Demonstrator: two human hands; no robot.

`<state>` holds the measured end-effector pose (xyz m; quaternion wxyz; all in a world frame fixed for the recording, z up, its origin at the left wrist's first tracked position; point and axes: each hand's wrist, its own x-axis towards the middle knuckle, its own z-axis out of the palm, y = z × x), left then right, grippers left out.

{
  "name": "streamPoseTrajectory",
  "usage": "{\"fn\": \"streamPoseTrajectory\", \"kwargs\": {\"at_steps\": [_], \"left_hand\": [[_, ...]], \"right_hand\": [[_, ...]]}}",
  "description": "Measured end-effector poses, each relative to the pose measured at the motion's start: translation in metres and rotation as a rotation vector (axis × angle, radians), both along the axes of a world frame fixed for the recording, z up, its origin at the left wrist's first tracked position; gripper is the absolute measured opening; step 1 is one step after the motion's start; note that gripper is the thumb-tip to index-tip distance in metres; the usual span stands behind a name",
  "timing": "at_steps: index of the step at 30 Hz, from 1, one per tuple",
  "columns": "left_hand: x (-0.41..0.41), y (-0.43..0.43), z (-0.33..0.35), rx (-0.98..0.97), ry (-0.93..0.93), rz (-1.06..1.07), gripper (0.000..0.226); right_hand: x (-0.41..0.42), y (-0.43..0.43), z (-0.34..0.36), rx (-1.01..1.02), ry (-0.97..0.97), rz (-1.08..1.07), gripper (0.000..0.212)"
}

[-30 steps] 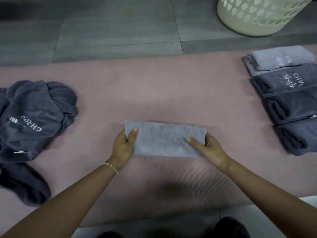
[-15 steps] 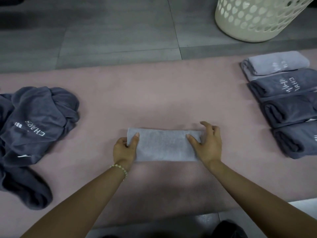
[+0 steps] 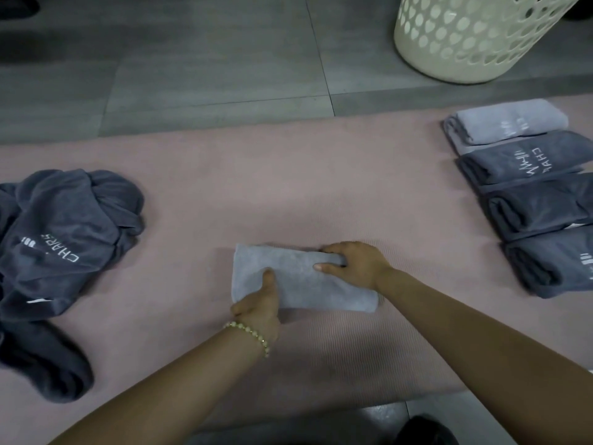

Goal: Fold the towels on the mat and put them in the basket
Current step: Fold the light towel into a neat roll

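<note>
Nearest to me, both forearms reach in over the near edge of the pink mat (image 3: 321, 364), and the left wrist wears a beaded bracelet (image 3: 248, 334). The left hand (image 3: 258, 305) grips the near-left corner of a folded light grey towel (image 3: 301, 281). Its thumb lies on top of the cloth and the other fingers are tucked out of sight beneath. The right hand (image 3: 357, 263) holds the same towel at its far edge, towards the right end, with the thumb flat on the top face and the fingers curled over the fold. The towel is a small oblong lying a little askew in the middle of the mat's near half.

At the left edge of the mat sits a heap of dark grey towels (image 3: 61, 245), unfolded and bunched, with white lettering showing. Along the right edge four folded towels lie in a row, each against the next. Three dark folded towels (image 3: 542, 210) are nearer, and a pale folded towel (image 3: 510, 122) lies at the far-right corner.

Beyond the mat's far edge is grey tiled floor (image 3: 192, 59). On it, past the far-right corner, stands the cream basket (image 3: 475, 40) with cut-out holes. Its rim is out of view, so I cannot see inside.
</note>
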<state>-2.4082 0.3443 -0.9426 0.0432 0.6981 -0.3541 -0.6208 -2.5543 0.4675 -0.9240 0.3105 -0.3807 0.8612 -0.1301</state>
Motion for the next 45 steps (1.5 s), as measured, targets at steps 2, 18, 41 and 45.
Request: {"fn": "streamPoseTrajectory", "kwargs": {"at_steps": [2, 18, 41, 45], "left_hand": [[-0.001, 0.012, 0.003, 0.015, 0.069, -0.064, 0.071], [-0.076, 0.021, 0.087, -0.071, 0.718, -0.664, 0.036], [-0.349, 0.052, -0.017, -1.011, -0.259, -1.855, 0.093], [-0.347, 0.049, -0.041, -0.974, -0.270, -1.881, 0.114]], "right_hand": [[0.003, 0.001, 0.000, -0.004, -0.059, -0.062, 0.040], [-0.014, 0.041, 0.057, -0.557, -1.039, -0.694, 0.038], [-0.264, 0.175, 0.070, -1.134, -0.591, -1.175, 0.023], [-0.326, 0.169, 0.080, -1.247, -0.440, -1.229, 0.021]]}}
